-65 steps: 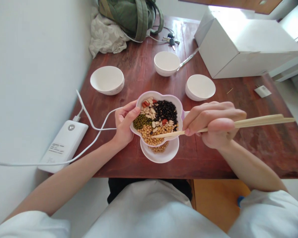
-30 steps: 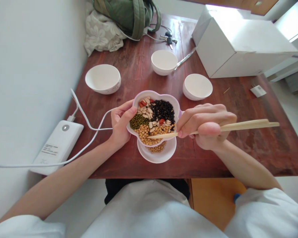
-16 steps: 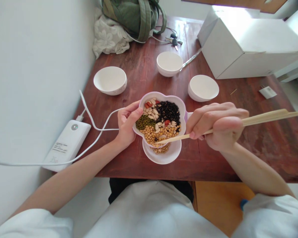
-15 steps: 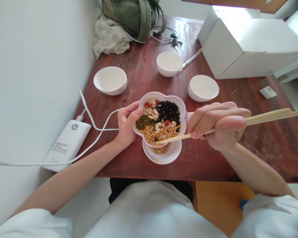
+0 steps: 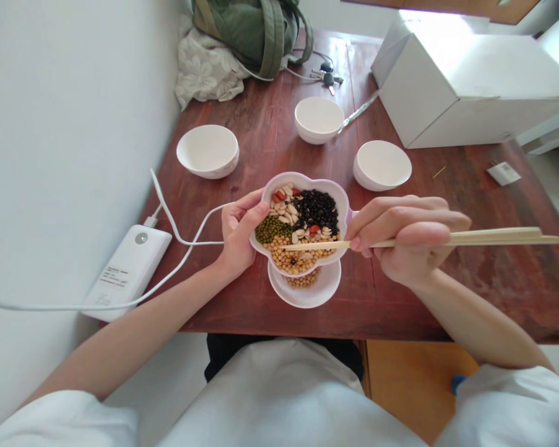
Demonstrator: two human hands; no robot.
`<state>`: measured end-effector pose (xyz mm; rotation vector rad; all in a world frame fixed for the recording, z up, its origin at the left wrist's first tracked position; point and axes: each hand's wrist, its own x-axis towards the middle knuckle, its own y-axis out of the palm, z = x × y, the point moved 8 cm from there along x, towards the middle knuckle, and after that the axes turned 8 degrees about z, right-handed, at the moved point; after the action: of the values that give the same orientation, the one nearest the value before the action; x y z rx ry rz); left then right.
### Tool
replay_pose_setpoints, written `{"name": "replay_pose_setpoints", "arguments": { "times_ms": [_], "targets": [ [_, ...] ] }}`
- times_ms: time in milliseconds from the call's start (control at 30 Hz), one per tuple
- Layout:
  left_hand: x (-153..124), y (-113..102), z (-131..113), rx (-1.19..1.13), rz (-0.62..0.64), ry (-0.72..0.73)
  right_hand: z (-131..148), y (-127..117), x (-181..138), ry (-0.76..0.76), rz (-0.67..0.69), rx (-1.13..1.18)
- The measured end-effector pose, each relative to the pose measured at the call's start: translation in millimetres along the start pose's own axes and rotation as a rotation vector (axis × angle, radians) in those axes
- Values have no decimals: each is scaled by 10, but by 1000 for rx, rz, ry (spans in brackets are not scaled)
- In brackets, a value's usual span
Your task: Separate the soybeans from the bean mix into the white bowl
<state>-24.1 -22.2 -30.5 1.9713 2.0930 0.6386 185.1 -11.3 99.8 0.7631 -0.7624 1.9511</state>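
My left hand point(image 5: 242, 233) grips the left rim of a flower-shaped bowl point(image 5: 323, 184), thumb over the edge. Inside it lie black beans point(image 5: 317, 210), green mung beans point(image 5: 273, 230), pale seeds point(image 5: 289, 214) with a few red pieces, and yellow soybeans point(image 5: 284, 256). My right hand point(image 5: 407, 239) is closed around a pair of chopsticks point(image 5: 498, 238), whose tips rest among the soybeans. The bowl is held over the back of a small white bowl point(image 5: 323, 292), which has soybeans in it and is partly hidden.
White bowls stand at the left point(image 5: 208, 152), the back point(image 5: 319, 121) and the right point(image 5: 382, 166). A power bank point(image 5: 128, 270) with a white cable lies by the wall. Behind are a green bag point(image 5: 246, 31), keys point(image 5: 327, 77) and a large white box point(image 5: 447, 93).
The chopstick tips have moved up, away from the front rim and further into the soybeans. My right hand has tilted the chopsticks flatter. My left hand and the flower-shaped bowl stay put.
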Motion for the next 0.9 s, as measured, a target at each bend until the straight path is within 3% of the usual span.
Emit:
{"name": "replay_pose_setpoints", "arguments": {
  "times_ms": [167, 600, 900],
  "targets": [
    [-1, 4, -3, -5, 0, -4, 0, 90, 13, 14, 72, 67],
    [-5, -14, -7, 30, -19, 29, -6, 111, 16, 52, 89, 141],
    [-7, -30, 1, 29, -65, -13, 0, 92, 25, -18, 74, 164]
  ]
}}
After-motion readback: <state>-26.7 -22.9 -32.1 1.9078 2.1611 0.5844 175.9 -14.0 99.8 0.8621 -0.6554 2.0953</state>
